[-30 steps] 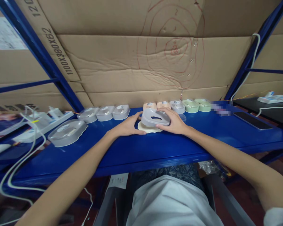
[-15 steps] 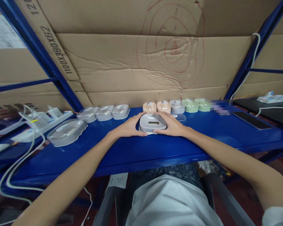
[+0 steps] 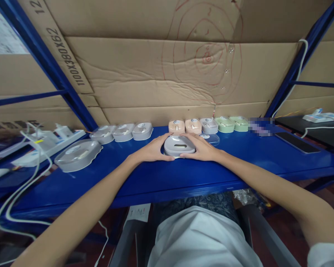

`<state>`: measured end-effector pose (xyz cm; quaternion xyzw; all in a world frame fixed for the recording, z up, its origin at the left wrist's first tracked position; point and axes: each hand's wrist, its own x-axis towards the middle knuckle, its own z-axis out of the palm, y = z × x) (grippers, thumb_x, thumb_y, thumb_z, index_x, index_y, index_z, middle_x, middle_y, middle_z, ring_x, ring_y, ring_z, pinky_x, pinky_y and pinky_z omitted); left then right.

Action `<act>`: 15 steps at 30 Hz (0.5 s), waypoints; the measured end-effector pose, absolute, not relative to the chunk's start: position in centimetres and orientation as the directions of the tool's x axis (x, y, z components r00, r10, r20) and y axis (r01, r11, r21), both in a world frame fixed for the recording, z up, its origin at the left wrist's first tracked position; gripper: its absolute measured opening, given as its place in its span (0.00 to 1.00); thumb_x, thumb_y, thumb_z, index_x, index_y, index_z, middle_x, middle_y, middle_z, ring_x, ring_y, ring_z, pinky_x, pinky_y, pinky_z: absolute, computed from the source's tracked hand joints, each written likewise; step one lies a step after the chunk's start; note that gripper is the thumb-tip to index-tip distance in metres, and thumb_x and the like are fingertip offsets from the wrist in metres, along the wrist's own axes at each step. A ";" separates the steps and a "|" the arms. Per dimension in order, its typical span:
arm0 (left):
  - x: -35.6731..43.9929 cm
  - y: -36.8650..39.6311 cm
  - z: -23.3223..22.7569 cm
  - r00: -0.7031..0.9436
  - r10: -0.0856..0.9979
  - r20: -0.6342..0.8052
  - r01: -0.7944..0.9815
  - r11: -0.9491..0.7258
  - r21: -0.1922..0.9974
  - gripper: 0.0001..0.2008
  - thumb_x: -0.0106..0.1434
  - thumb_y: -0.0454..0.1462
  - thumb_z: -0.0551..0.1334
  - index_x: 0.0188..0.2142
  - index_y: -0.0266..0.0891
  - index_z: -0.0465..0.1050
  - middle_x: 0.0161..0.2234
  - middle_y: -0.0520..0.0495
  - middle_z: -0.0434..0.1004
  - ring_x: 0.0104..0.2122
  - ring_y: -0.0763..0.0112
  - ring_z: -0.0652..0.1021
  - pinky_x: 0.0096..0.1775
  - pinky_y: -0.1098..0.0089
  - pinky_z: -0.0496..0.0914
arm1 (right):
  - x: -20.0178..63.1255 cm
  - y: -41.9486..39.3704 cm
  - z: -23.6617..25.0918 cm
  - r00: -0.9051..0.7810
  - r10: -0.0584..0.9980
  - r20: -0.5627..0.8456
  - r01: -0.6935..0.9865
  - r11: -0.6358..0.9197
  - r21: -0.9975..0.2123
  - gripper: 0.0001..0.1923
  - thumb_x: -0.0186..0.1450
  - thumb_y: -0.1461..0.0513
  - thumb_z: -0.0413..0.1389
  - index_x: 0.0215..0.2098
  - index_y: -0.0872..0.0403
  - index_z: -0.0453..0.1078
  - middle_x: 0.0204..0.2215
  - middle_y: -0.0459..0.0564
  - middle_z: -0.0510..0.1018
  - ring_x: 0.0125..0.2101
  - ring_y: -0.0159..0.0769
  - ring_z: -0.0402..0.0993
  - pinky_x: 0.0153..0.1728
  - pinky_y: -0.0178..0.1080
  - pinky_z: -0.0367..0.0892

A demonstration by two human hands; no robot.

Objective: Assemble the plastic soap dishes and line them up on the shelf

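A small grey plastic box (image 3: 179, 143) with rounded corners and a dark slot in its top sits on the blue table, close to the middle. My left hand (image 3: 153, 149) curves around its left side, thumb at the front and fingers behind. From the right, my right hand (image 3: 202, 148) holds it the same way, with the thumb near the front corner. A pale edge shows under the box at the front. Its back side is hidden by my fingers. Just behind my right hand lies a clear lid-like piece (image 3: 211, 139).
Along the back stand peach boxes (image 3: 176, 127), a grey one and green boxes (image 3: 225, 124). Several grey boxes (image 3: 124, 132) are at the left, with a larger one (image 3: 78, 155) nearer. Power strips with white cables (image 3: 50, 148) lie far left; a phone (image 3: 297, 142) lies right.
The grey box's top has shifted slightly left between my hands, and my right thumb has moved a little with it. Both hands stay around the box.
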<state>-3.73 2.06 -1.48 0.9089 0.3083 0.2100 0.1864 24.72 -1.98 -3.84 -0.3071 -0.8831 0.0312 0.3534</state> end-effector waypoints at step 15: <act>-3.7 2.0 -1.6 0.722 0.641 0.262 0.499 -0.744 0.444 0.58 0.55 0.56 0.78 0.77 0.42 0.54 0.76 0.33 0.60 0.73 0.39 0.65 0.72 0.42 0.58 | 24.5 -1.7 -3.7 -0.604 0.555 0.571 0.513 0.820 -0.255 0.42 0.68 0.43 0.67 0.73 0.50 0.62 0.68 0.63 0.74 0.65 0.58 0.74 0.67 0.62 0.69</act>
